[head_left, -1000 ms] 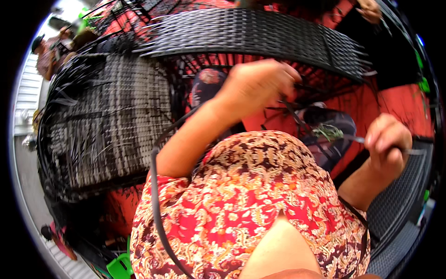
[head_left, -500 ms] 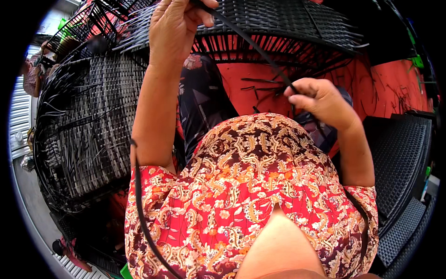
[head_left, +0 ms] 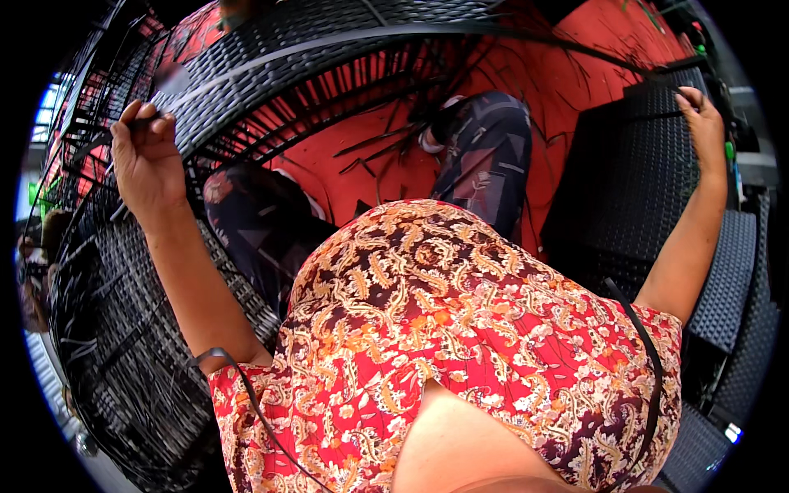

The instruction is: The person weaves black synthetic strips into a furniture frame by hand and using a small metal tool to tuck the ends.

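Note:
A long, flat dark plastic weaving strip arches across the top of the view between my two hands. My left hand is raised at the far left, its fingers curled and closed on one end of the strip. Far out to the right, my right hand pinches toward the strip's other end, with the fingertips together. Behind the strip lies a woven dark panel on a black frame, with loose strip ends along its edge.
Another grey-black woven piece with loose strands stands at my left. Dark woven panels are stacked on my right. Strip scraps lie on the red floor around my legs. A thin dark strip hangs over my shoulders.
My hands have moved wide apart, the left one outward and down, the right one outward and up. The strip now spans between them. My view has shifted to the right.

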A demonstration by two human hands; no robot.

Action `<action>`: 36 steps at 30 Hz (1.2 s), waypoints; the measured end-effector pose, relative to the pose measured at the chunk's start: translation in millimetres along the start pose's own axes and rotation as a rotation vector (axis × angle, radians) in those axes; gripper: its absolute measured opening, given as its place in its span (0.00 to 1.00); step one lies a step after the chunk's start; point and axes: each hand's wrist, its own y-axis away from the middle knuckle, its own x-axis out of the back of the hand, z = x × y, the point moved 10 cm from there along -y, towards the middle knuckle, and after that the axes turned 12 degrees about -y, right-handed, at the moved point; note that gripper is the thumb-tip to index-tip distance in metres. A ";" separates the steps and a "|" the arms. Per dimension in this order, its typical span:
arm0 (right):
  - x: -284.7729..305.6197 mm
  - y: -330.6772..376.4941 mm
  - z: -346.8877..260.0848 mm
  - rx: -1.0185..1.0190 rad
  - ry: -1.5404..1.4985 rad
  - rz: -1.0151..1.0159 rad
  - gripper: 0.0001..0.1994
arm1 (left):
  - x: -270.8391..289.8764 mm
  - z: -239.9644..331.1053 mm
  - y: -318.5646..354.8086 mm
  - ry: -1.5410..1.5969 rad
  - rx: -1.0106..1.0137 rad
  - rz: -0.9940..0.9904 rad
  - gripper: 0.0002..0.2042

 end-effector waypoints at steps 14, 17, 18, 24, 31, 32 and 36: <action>-32.7 94.7 32.8 -0.297 0.071 -0.100 0.07 | -31.6 -17.2 3.0 -0.088 0.029 -0.103 0.17; -116.1 148.2 45.2 -0.365 0.053 -0.500 0.11 | -44.1 -30.2 21.1 -0.165 0.077 0.001 0.16; -134.8 160.6 30.1 -0.144 0.136 -0.540 0.15 | -64.3 -30.6 31.1 -0.200 0.092 -0.010 0.15; -181.4 185.1 -39.0 -0.332 -0.361 -0.601 0.21 | -208.9 2.1 104.1 -0.326 -0.075 -0.679 0.15; -219.2 140.8 -160.9 -0.268 -0.729 -0.683 0.08 | -252.3 63.3 162.1 -0.470 -0.745 -0.833 0.12; -224.1 137.8 -173.9 -0.233 -0.755 -0.716 0.07 | -252.6 63.2 163.6 -0.491 -0.777 -0.825 0.13; -237.9 131.6 -268.0 0.098 -0.968 -0.858 0.07 | -240.0 46.8 155.6 -0.696 -0.649 -0.770 0.13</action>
